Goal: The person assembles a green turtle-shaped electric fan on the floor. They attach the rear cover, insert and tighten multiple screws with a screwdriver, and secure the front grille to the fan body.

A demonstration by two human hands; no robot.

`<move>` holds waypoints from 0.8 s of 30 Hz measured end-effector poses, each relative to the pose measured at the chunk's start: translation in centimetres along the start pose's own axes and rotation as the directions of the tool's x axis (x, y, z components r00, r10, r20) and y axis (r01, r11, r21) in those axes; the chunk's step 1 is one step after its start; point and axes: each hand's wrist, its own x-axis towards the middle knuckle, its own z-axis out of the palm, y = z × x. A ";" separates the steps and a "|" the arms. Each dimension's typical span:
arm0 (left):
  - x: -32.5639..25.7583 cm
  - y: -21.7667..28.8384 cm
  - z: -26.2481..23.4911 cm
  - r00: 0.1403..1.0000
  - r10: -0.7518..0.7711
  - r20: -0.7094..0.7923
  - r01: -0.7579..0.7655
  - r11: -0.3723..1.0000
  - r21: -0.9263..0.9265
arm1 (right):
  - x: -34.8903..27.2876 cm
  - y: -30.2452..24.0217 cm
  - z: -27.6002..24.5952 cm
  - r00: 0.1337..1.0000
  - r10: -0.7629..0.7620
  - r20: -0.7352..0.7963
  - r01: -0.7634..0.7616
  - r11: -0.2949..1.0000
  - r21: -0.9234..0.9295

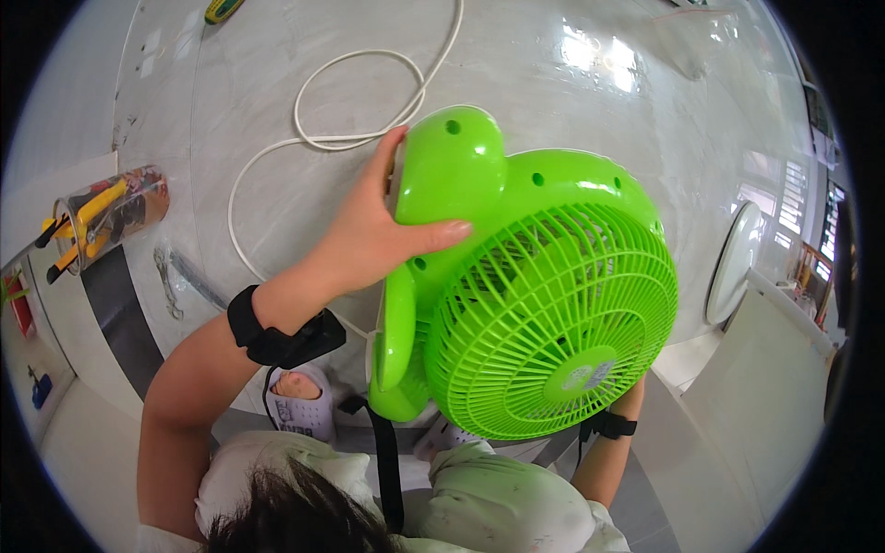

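Note:
A bright green electric fan (604, 267) with a round slatted grille is tilted in front of me, above my knees. My left hand (364, 226) grips the fan's rounded green end, thumb across the front and fingers round the far edge. Only a little of my right hand (632, 398) shows, at the lower right rim of the grille; its fingers are hidden behind the fan. A white power cord (235, 207) loops over the floor beyond and left of the fan.
At the left lies a clear jar (138, 198) of tools with yellow-orange handles. A metal wrench (169, 281) is near it. A yellow-green handle (221, 9) shows at the far edge. To the right are a round white disc (735, 263) and a white panel (765, 387).

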 end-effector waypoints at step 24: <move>2.6 -1.0 -1.0 0.995 0.099 0.012 -0.100 0.985 0.144 | 1.5 0.9 -0.7 0.989 0.027 0.147 -0.054 0.981 0.186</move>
